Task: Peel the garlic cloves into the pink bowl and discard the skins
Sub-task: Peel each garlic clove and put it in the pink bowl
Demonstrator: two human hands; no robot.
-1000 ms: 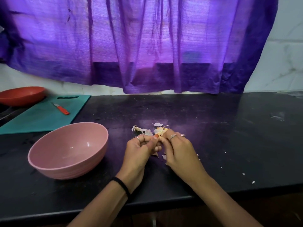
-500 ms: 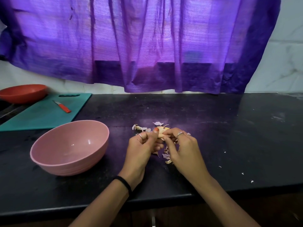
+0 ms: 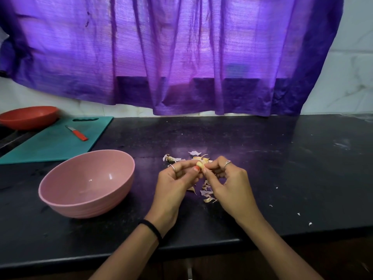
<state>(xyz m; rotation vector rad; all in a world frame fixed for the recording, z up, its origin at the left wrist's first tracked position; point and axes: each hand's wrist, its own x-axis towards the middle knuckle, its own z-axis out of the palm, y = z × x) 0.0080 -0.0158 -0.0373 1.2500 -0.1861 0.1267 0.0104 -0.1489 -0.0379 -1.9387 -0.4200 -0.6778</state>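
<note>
A small pale garlic clove (image 3: 199, 164) is pinched between the fingertips of both hands, just above the black counter. My left hand (image 3: 175, 184) holds it from the left with thumb and curled fingers. My right hand (image 3: 228, 184) pinches at it from the right. Loose garlic skins (image 3: 206, 194) lie on the counter under and between the hands, and more skins (image 3: 175, 158) lie just beyond them. The pink bowl (image 3: 88, 197) stands to the left of my left hand; I see no cloves in it.
A teal cutting board (image 3: 50, 144) with a small red-handled knife (image 3: 77, 133) lies at the back left, beside an orange bowl (image 3: 28, 117). A purple curtain (image 3: 181, 57) hangs behind the counter. Tiny skin flecks (image 3: 298, 214) dot the counter at right. The counter's front edge (image 3: 201, 244) runs under my wrists.
My hands have drawn slightly apart, so the clove now shows between the fingertips. More skin pieces lie on the counter under the hands than one second ago.
</note>
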